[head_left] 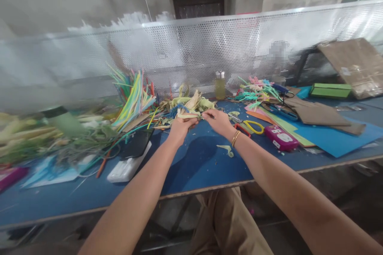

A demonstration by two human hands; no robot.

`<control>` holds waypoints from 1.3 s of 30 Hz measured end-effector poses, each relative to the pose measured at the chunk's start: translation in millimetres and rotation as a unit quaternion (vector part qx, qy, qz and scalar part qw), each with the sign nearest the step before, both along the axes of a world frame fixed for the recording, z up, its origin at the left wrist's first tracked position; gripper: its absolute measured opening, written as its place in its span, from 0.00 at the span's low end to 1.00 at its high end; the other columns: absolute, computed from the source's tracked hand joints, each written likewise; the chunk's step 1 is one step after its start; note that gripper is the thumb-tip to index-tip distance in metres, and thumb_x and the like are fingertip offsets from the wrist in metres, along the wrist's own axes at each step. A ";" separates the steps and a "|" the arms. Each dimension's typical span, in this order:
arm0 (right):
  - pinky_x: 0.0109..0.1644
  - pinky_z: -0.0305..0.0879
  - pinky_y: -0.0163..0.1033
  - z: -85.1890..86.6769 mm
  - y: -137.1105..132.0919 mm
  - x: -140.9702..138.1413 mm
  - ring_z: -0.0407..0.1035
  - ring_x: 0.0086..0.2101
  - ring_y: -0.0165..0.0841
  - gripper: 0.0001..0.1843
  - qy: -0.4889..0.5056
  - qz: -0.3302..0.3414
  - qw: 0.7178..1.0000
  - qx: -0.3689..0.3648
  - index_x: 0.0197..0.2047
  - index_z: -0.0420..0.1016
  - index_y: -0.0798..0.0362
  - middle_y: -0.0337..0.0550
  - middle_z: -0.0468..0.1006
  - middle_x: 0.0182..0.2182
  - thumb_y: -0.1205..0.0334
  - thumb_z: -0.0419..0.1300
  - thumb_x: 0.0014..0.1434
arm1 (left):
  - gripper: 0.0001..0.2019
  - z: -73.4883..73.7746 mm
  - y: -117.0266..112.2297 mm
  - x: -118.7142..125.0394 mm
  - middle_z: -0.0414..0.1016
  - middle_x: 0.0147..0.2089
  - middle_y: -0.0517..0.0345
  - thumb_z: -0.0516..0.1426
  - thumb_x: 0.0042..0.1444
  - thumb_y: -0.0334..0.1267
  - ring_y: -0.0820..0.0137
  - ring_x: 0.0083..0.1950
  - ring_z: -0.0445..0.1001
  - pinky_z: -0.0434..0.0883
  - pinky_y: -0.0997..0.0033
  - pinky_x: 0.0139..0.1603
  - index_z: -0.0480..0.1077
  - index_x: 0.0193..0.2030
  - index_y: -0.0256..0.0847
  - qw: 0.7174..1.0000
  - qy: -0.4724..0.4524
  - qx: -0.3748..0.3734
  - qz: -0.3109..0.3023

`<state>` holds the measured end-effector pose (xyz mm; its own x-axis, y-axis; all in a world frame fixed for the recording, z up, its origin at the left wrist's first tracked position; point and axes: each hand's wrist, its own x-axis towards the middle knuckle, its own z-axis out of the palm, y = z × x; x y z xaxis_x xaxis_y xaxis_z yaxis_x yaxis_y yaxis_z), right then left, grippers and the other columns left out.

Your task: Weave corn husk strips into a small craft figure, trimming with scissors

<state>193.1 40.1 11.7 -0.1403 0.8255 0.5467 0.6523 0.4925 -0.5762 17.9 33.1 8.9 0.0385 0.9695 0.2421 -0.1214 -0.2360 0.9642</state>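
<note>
My left hand [180, 128] is closed round a pale green, folded strip of what looks like corn husk [188, 116], held above the table. My right hand [220, 122], with a gold bracelet on its wrist, pinches at the strip's right end; the fingertips are small and partly blurred. Just behind the hands lies a heap of dry and green husks [196, 100] with a fuzzy blue piece [178, 108] beside it. Under my right wrist are yellow-and-red-handled scissors [253, 127]. A curled husk scrap [226, 150] rests on the blue table [191, 171].
Coloured pipe cleaners [134, 101] stand at left, near a dark phone [136, 143] on a white box [127, 169]. At right are a purple case [280, 137], coloured paper [323, 137] and brown cardboard [317, 109]. A bottle [220, 86] stands before the perforated metal panel [203, 48].
</note>
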 end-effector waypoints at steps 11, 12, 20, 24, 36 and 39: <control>0.40 0.62 0.37 -6.3 5.0 -7.5 0.67 0.34 0.32 0.14 0.119 0.144 0.982 -0.020 0.34 0.79 0.54 0.40 0.78 0.32 0.57 0.72 0.46 | 0.13 5.4 -7.2 0.5 0.73 0.21 0.63 0.68 0.38 0.32 0.73 0.23 0.72 0.67 0.74 0.27 0.68 0.28 0.39 0.996 0.086 0.006 0.031; 0.39 0.62 0.36 -6.2 5.2 -7.5 0.65 0.32 0.30 0.13 0.133 0.153 0.979 -0.028 0.32 0.78 0.54 0.39 0.76 0.29 0.57 0.72 0.46 | 0.13 6.0 -7.9 0.5 0.73 0.21 0.62 0.68 0.38 0.33 0.73 0.24 0.72 0.67 0.74 0.27 0.68 0.28 0.39 0.996 0.088 0.006 0.027; 0.31 0.55 0.35 -0.7 -0.8 -5.7 0.58 0.25 0.26 0.13 0.189 0.189 0.961 -0.063 0.30 0.73 0.54 0.33 0.67 0.23 0.56 0.69 0.47 | 0.12 6.3 -8.6 1.3 0.78 0.24 0.55 0.69 0.42 0.38 0.68 0.27 0.76 0.68 0.73 0.27 0.73 0.30 0.38 0.990 0.138 0.010 0.003; 0.31 0.55 0.36 0.2 2.3 -5.8 0.57 0.25 0.27 0.16 0.231 0.206 0.948 -0.073 0.25 0.70 0.53 0.33 0.66 0.21 0.52 0.70 0.46 | 0.13 6.8 -9.2 1.7 0.78 0.25 0.56 0.70 0.40 0.36 0.68 0.27 0.77 0.68 0.73 0.28 0.71 0.30 0.39 0.993 0.117 0.011 0.007; 0.30 0.56 0.36 -5.0 13.0 -6.4 0.59 0.23 0.26 0.19 0.419 0.157 0.892 -0.068 0.24 0.67 0.51 0.34 0.71 0.20 0.48 0.70 0.46 | 0.16 1.6 -6.6 6.0 0.78 0.28 0.59 0.70 0.41 0.37 0.67 0.32 0.78 0.74 0.65 0.40 0.72 0.36 0.40 1.000 0.019 -0.021 0.008; 0.32 0.58 0.36 -3.2 10.5 -5.2 0.61 0.24 0.27 0.18 0.379 0.165 0.909 -0.062 0.24 0.69 0.52 0.34 0.71 0.20 0.48 0.70 0.47 | 0.14 -1.5 -3.2 0.8 0.81 0.34 0.56 0.65 0.49 0.40 0.63 0.38 0.78 0.73 0.62 0.44 0.76 0.42 0.40 0.984 0.166 0.071 -0.005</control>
